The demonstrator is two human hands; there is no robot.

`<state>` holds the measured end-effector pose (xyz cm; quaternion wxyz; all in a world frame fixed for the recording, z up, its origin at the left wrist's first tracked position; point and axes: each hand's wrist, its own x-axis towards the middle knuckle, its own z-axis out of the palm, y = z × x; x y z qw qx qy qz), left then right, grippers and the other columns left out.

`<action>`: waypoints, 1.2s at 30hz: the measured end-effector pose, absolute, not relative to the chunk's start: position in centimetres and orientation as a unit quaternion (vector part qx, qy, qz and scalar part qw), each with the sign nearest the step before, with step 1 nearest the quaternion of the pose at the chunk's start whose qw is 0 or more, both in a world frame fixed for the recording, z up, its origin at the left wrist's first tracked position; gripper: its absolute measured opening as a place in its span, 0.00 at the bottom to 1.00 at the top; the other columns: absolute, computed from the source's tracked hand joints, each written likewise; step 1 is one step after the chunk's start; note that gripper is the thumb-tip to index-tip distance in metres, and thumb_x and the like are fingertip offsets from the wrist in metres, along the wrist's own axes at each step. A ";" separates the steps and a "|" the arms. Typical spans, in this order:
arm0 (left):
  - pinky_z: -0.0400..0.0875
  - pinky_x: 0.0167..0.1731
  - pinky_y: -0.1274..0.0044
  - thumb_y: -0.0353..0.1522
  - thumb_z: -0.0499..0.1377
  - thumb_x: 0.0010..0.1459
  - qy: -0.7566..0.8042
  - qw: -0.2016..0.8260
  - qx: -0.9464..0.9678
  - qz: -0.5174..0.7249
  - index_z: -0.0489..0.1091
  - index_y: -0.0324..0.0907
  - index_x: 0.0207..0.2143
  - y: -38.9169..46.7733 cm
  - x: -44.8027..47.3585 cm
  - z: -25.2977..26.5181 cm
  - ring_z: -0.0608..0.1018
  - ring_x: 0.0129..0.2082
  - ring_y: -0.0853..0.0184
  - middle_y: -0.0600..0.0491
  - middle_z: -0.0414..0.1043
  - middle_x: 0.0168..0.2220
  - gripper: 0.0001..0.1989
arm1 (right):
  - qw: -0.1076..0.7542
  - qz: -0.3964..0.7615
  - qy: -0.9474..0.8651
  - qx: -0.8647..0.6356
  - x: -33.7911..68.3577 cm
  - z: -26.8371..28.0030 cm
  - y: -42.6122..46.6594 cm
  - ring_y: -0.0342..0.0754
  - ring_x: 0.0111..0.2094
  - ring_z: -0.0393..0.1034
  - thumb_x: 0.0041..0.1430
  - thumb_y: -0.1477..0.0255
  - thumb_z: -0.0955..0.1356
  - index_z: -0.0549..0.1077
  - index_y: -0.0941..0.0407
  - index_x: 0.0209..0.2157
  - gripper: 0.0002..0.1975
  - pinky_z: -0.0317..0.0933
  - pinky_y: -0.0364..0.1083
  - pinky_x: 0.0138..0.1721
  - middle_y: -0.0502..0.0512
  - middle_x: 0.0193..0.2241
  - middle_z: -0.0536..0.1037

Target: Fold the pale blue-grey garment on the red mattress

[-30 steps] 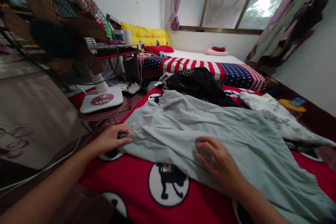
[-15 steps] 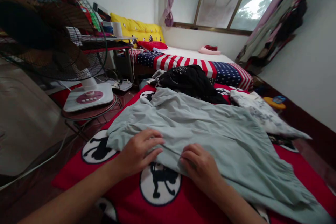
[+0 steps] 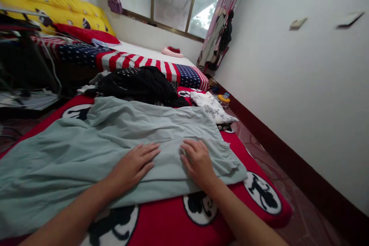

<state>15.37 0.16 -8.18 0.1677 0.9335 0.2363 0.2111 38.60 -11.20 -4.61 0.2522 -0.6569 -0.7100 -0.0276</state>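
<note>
At the far left a dark stand (image 3: 17,61) with cables is cut off by the frame, so I cannot make out what it carries. Nearer, the pale green garment (image 3: 95,142) lies spread across the red blanket (image 3: 161,223) on the floor, its left end running out of view. My left hand (image 3: 134,165) rests flat on the cloth near the middle of its near edge, fingers (image 3: 148,152) stretched out and grasping nothing. Just to the right, my right hand (image 3: 197,161) lies palm down too, fingers slightly curled on a low ridge in the fabric; I cannot tell whether they pinch it or only press. To smooth this well, I judge the palms should stay flat and sweep outward from the middle, with light, even pressure so the thin cloth does not bunch. Behind the garment sits a black heap of clothes (image 3: 138,84), whose pieces I cannot tell apart, and to its right a white patterned cloth (image 3: 211,107). Farther back is the bed with a striped, starred cover (image 3: 129,61). Small things by the right wall are too small to name.
</note>
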 end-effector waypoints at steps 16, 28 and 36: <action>0.53 0.63 0.59 0.36 0.51 0.65 0.250 0.074 0.954 0.145 0.53 0.59 0.64 -0.7 14.9 -8.5 0.60 0.65 0.62 0.58 0.53 0.67 0.26 | 0.116 -0.082 -0.570 -0.809 45.8 -8.7 -13.3 0.57 0.67 0.46 0.65 0.57 0.59 0.59 0.56 0.63 0.29 0.47 0.62 0.63 0.60 0.66 0.55; 0.50 0.65 0.58 0.33 0.54 0.62 0.285 0.153 0.935 0.142 0.58 0.57 0.62 -1.7 15.2 -7.0 0.57 0.66 0.62 0.58 0.53 0.67 0.26 | 0.194 -0.129 -0.572 -0.786 47.9 -10.6 -13.1 0.58 0.63 0.56 0.65 0.56 0.55 0.65 0.61 0.58 0.29 0.54 0.60 0.61 0.64 0.61 0.65; 0.67 0.55 0.68 0.34 0.60 0.55 0.250 0.290 0.912 0.149 0.74 0.46 0.49 2.3 14.9 -3.8 0.74 0.54 0.59 0.50 0.73 0.54 0.18 | 0.198 -0.152 -0.578 -0.777 48.5 -11.4 -13.1 0.59 0.62 0.58 0.64 0.53 0.55 0.65 0.58 0.57 0.30 0.56 0.61 0.60 0.63 0.60 0.66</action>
